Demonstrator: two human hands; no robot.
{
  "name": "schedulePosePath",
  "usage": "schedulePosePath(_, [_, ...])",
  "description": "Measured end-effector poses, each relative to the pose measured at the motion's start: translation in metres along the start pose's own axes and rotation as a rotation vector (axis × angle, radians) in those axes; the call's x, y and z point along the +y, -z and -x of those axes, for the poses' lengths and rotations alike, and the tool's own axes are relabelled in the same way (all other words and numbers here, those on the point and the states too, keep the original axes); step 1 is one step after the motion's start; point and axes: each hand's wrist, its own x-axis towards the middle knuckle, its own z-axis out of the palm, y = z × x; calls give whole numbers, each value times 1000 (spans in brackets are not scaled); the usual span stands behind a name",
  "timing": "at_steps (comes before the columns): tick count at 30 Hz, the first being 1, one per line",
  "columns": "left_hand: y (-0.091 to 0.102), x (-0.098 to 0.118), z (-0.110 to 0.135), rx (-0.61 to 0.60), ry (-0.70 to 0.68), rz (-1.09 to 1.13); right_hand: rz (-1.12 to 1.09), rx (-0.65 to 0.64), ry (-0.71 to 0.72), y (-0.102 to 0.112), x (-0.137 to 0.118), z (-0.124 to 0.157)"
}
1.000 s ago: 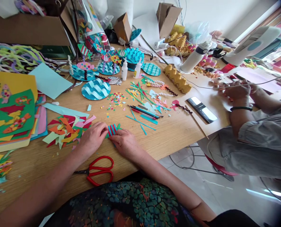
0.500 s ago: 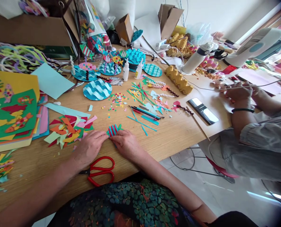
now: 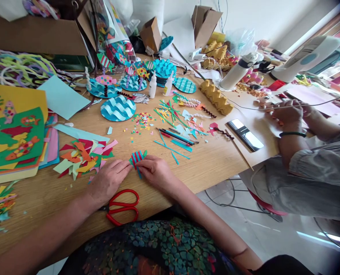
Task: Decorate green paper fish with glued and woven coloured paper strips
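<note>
A small paper fish [image 3: 136, 156] with red and blue stripes and green ends lies on the table in front of me. One blue paper strip [image 3: 139, 173] sticks out past its near edge. From the left, my left hand [image 3: 110, 179] holds the fish's near left edge with its fingers pressed together. My right hand [image 3: 156, 173] is closed, thumb and fingers pinched at the fish's lower right side beside the strip; its exact grip is partly hidden. Red-handled scissors [image 3: 124, 206] lie just below my left hand.
Paper scraps [image 3: 84, 156] are heaped at left, near stacked coloured sheets [image 3: 51, 141]. Pencils [image 3: 177, 136], thin strips and dots lie beyond my hands. Behind stand glue bottles [image 3: 152, 86] and wavy blue discs [image 3: 118, 108]. At right are a phone [image 3: 245, 134] and another person's hands [image 3: 288, 112].
My right hand has drawn back slightly to the right and its fingers have shifted, showing more of the fish and the blue strip's end. My left hand stays almost in place.
</note>
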Motion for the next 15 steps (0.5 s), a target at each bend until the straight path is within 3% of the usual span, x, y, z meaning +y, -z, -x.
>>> schedulePosePath(5, [-2, 0, 2, -15, -14, -37, 74, -74, -24, 10, -5, -12])
schedulePosePath(11, [-6, -1, 7, -28, -9, -80, 170, -209, -57, 7, -13, -26])
schedulePosePath(15, [-6, 0, 8, -25, -23, -124, 185, -196, -54, 0, -8, -26])
